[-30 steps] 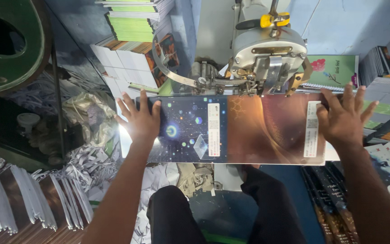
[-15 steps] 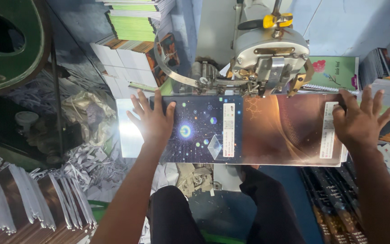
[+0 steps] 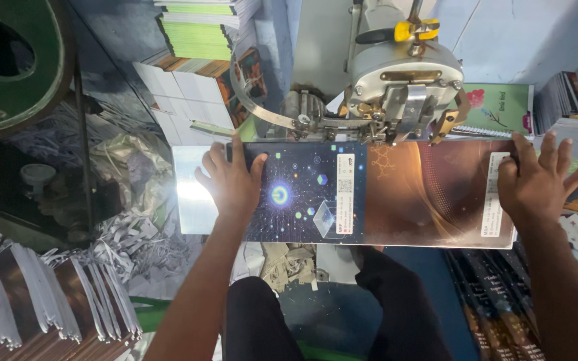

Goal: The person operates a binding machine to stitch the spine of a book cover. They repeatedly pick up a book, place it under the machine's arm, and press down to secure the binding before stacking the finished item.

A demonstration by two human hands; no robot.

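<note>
A glossy opened book cover (image 3: 396,194) lies flat under the head of a grey metal stitching machine (image 3: 403,80). Its left half is dark blue with a starburst picture, its right half brown and orange. My left hand (image 3: 232,180) presses flat on the cover's left end, fingers spread. My right hand (image 3: 536,184) presses flat on the right end, next to a white label strip. The machine's head sits over the cover's far edge near the middle fold.
Stacks of green-edged and white books (image 3: 195,40) stand behind on the left. A big green wheel (image 3: 8,73) is at top left. Shredded paper trimmings (image 3: 128,234) lie on the left, fanned bundles (image 3: 55,301) at bottom left, more printed covers (image 3: 503,301) at lower right.
The cover and both of my hands have slid to the right under the machine head. Both hands stay pressed flat on the cover's ends.
</note>
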